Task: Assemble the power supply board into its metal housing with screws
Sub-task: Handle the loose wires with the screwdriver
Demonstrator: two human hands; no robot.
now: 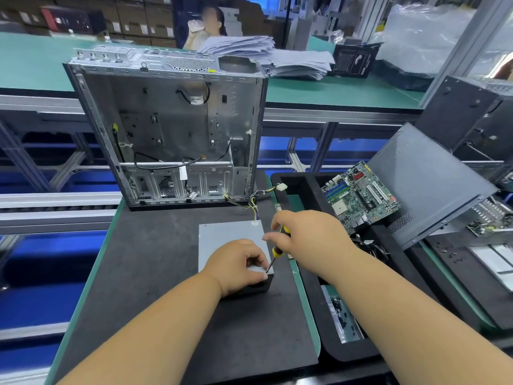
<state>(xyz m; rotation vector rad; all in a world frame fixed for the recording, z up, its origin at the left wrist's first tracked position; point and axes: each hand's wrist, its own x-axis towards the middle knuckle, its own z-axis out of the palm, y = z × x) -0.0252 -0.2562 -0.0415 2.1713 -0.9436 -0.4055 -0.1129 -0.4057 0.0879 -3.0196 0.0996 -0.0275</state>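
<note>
A grey metal power supply housing (pixel 227 237) lies on the black mat (pixel 144 273) in front of me, its cable bundle (pixel 255 201) running out the far side. My left hand (pixel 238 266) rests on the housing's near right corner, fingers curled around the tip of the screwdriver shaft; any screw there is hidden. My right hand (pixel 308 236) grips a yellow and black screwdriver (pixel 277 250), whose tip points down at that corner.
An open grey computer case (pixel 172 129) stands upright at the mat's far edge. To the right, a black tray holds a green motherboard (pixel 361 198), a dark metal cover (pixel 427 179) and a box of small screws (pixel 342 315). Paper stacks lie on the far green bench.
</note>
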